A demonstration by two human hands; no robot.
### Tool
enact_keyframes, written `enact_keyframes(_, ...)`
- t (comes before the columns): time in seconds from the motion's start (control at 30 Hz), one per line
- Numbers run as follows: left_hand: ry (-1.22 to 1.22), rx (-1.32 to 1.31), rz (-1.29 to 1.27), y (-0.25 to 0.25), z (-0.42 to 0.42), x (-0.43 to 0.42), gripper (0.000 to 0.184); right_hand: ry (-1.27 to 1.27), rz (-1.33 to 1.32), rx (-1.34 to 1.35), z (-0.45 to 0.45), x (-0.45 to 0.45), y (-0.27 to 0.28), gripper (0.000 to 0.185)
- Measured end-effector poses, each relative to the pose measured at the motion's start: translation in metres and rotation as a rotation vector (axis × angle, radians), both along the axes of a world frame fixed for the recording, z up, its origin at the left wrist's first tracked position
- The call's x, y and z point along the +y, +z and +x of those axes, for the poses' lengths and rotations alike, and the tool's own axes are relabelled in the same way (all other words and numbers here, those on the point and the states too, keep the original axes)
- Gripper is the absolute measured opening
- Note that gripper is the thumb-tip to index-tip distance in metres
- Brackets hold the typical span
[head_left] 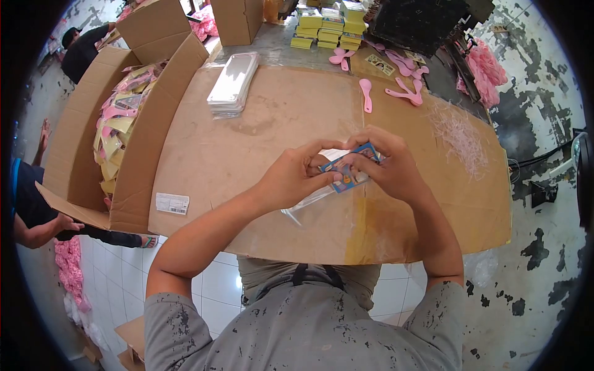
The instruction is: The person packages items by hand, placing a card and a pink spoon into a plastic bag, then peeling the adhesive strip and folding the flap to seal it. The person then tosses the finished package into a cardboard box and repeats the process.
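Both my hands meet over the middle of the cardboard-covered table. A small blue printed card (350, 175) is held between them, tilted. My left hand (296, 173) pinches its left edge with thumb and forefinger. On the upper right side, the fingers and thumb of my right hand (382, 159) are closed on the same card. Clear plastic (315, 196) shows under and beside my left hand; how it joins the card is hidden. Pink spoon-shaped pieces (366, 96) lie beyond my hands, and a stack of clear plastic sleeves (234, 83) stands at the upper left.
A large open carton (139, 139) of packed pink items stands left, with a person's hand (67, 222) beside it. Stacks of cards (331, 26) and a black machine (416, 25) are at the back. Clear plastic shreds (461, 136) lie right; a white label (172, 203) is front left.
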State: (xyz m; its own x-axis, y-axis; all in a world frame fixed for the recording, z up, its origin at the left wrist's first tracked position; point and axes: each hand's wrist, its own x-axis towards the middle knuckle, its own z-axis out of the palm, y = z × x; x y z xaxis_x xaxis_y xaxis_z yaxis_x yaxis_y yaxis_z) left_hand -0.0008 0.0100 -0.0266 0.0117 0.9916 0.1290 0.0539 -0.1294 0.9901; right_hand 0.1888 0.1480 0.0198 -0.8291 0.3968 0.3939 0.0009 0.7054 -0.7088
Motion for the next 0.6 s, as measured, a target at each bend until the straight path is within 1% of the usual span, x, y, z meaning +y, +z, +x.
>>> enact_keyframes(0.03,0.008,-0.044,-0.005,0.000,0.002,-0.001,0.050,-0.011,-0.036,0.015,-0.001,-0.002,-0.003,0.021)
enact_keyframes(0.13,0.077,-0.115,-0.041,0.007,-0.001,0.001,0.048,-0.165,-0.409,0.093,0.001,0.005,-0.008,0.024)
enact_keyframes(0.17,0.112,-0.129,-0.058,0.009,-0.003,0.001,0.048,-0.161,-0.356,0.062,0.003,0.005,-0.009,0.024)
enact_keyframes(0.23,0.127,-0.138,-0.006,0.000,-0.005,0.004,0.047,-0.152,-0.246,0.002,0.006,0.005,-0.011,0.023)
enact_keyframes(0.27,0.134,-0.141,0.019,-0.003,-0.005,0.005,0.047,-0.056,-0.152,-0.023,0.005,0.004,-0.009,0.024)
enact_keyframes(0.33,0.136,-0.105,-0.056,0.006,-0.004,0.001,0.044,0.135,0.039,-0.068,0.000,0.003,-0.003,0.025)
enact_keyframes(0.37,0.137,-0.085,-0.095,0.009,-0.003,-0.001,0.043,0.055,0.024,-0.106,-0.002,0.013,-0.005,0.026)
enact_keyframes(0.43,0.154,-0.124,-0.077,0.001,-0.005,0.003,0.040,-0.104,-0.009,-0.182,-0.011,0.055,-0.022,0.029)
enact_keyframes(0.53,0.158,-0.170,-0.077,-0.004,-0.007,0.006,0.037,-0.435,0.279,-0.157,-0.025,0.115,-0.054,0.029)
enact_keyframes(0.6,0.153,-0.171,-0.082,-0.004,-0.010,0.007,0.035,-0.395,0.432,-0.207,-0.024,0.127,-0.061,0.030)
